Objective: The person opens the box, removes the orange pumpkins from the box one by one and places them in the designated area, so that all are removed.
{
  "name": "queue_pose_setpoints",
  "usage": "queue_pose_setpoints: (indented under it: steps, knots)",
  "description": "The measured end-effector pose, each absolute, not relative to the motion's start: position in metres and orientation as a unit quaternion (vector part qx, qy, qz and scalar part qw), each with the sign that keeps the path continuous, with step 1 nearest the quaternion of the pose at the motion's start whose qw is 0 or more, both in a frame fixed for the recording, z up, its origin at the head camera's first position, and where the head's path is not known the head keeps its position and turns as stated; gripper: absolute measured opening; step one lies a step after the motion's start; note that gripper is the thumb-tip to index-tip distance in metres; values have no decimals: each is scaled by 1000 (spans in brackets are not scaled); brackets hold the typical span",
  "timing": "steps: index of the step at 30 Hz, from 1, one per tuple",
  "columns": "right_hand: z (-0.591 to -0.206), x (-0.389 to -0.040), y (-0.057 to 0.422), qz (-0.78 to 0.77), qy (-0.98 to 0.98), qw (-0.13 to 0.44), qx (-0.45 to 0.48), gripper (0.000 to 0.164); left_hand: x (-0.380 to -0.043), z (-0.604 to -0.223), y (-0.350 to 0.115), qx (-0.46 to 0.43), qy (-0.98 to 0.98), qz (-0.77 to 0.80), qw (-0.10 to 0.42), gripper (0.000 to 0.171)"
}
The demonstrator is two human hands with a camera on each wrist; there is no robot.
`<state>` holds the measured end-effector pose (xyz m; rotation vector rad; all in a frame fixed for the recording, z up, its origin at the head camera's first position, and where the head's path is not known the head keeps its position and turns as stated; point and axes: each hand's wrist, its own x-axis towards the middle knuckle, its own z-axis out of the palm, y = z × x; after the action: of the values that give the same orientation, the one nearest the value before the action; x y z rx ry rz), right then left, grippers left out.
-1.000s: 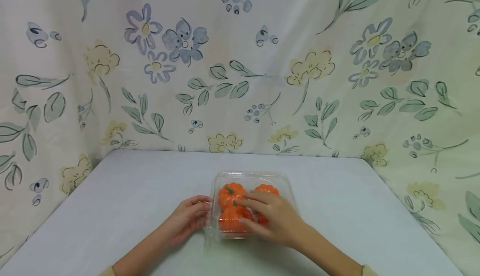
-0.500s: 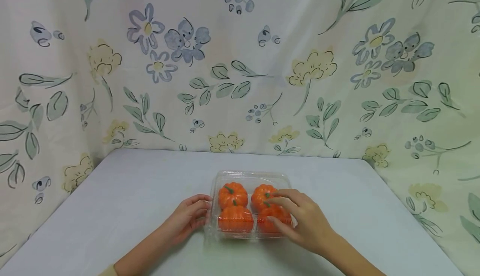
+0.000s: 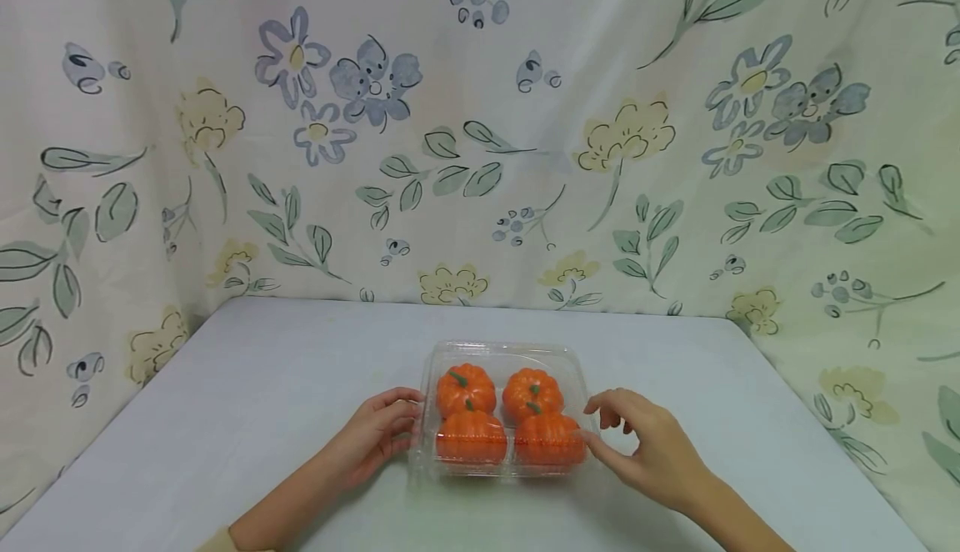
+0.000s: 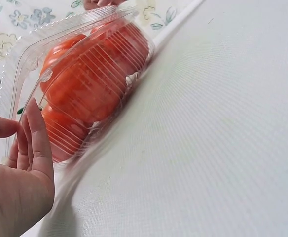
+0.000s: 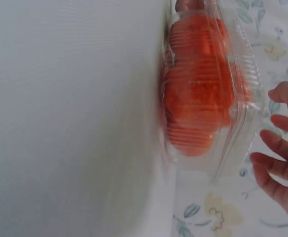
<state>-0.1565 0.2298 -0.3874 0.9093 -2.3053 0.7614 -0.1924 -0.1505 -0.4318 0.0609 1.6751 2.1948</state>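
Observation:
A clear plastic clamshell container (image 3: pixel 510 356) stands in the middle of the white table, with several small orange pumpkins (image 3: pixel 471 437) with green stems inside. At its left side is my left hand (image 3: pixel 378 437); the left wrist view shows thumb and fingers (image 4: pixel 38 138) pinching the rim. My right hand (image 3: pixel 660 456) is beside the right edge, its thumb and fingers apart and loosely bent. In the right wrist view its fingertips (image 5: pixel 255 158) are close to the rim and grip nothing. Whether the lid is fully closed, I cannot tell.
The white table (image 3: pixel 300 352) spreads around the container on all sides. Behind it and along the sides hangs a pale curtain (image 3: pixel 480 227) printed with flowers and leaves.
My right hand has moved from over the pumpkins, rightward across the container, to its right edge, uncovering the pumpkins on that side. The left hand and container have stayed put.

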Motion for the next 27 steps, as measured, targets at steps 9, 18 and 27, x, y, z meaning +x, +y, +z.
queue_pose_setpoints:
  steps: [9,18,27]
  knots:
    - [-397,-159,246,362,-850,188,333,34,-192,-432,-150,22,596,781,186,11]
    - [-411,-172,268,513,-781,-30,356,17,-192,-434,-152,23,591,784,189,11]
    - [-419,-183,284,640,-647,-268,316,20,-190,-434,-152,30,581,791,191,9]
